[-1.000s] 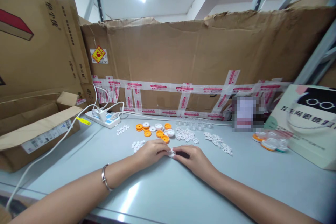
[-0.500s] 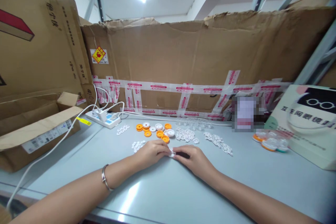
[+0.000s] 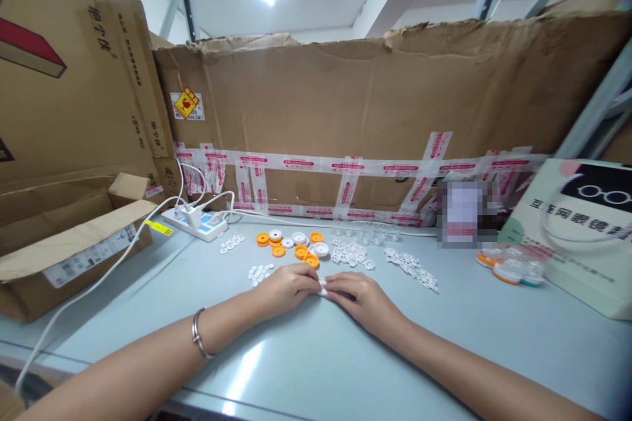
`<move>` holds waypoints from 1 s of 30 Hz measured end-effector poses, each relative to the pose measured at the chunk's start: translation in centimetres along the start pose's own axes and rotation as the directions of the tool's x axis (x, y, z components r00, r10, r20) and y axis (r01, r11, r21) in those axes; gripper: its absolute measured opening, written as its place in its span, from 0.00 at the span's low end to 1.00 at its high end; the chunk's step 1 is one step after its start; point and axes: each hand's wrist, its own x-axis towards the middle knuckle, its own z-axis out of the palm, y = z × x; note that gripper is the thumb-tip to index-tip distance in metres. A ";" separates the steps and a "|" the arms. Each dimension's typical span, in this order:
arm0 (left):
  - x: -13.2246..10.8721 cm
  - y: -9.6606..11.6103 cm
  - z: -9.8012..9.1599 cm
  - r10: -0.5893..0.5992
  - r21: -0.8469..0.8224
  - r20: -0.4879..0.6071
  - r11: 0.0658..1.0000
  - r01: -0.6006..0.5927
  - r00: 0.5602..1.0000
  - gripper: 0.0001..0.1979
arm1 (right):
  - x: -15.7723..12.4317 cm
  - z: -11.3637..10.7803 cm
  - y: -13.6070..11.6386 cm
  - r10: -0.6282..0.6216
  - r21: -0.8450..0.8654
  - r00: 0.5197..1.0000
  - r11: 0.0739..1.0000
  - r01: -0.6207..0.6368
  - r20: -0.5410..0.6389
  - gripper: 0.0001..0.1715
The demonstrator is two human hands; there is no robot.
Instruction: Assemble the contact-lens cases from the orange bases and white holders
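Note:
My left hand [image 3: 286, 287] and my right hand [image 3: 359, 297] meet fingertip to fingertip on the grey table [image 3: 316, 348], both pinched on a small white plastic piece [image 3: 322, 288]. Just beyond them lie orange and white round caps [image 3: 296, 247] and scattered small white pieces [image 3: 351, 254]. A further heap of white pieces [image 3: 411, 266] lies to the right, and a small cluster of white discs [image 3: 259, 272] sits left of my left hand. A metal bracelet [image 3: 197, 333] is on my left wrist.
A white power strip [image 3: 196, 222] with cables lies at the back left, beside an open cardboard box [image 3: 69, 243]. Taped cardboard [image 3: 365, 118] walls the back. At the right stand a printed box [image 3: 577, 223] and coloured lens cases [image 3: 511, 268].
My right hand's fingers have closed in towards the left hand, covering the dark gap under them. Otherwise nothing has moved.

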 end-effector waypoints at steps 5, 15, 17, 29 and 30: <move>0.0 0.2 -0.3 0.028 0.026 0.014 0.999 -0.028 1.000 0.13 | 0.0 0.0 0.0 -0.018 -0.023 1.000 1.000 0.018 0.019 0.10; 0.4 0.2 -1.9 0.011 -0.023 0.024 1.000 -0.011 1.000 0.11 | 0.1 -0.5 -0.8 0.081 0.139 0.997 0.987 -0.083 0.015 0.08; 0.4 -0.4 -3.7 -0.045 -0.018 -0.014 0.999 0.044 0.999 0.10 | 0.1 -0.5 -0.8 0.099 0.160 0.995 0.982 -0.100 0.014 0.08; -0.6 -4.1 -7.0 -0.510 0.172 0.132 0.856 0.487 0.850 0.05 | 0.1 -0.6 -0.7 0.172 0.209 0.985 0.963 -0.168 0.002 0.07; -0.6 -4.1 -6.7 -0.515 0.172 0.134 0.853 0.492 0.846 0.05 | 0.1 -0.6 -0.7 0.170 0.209 0.985 0.964 -0.167 0.002 0.07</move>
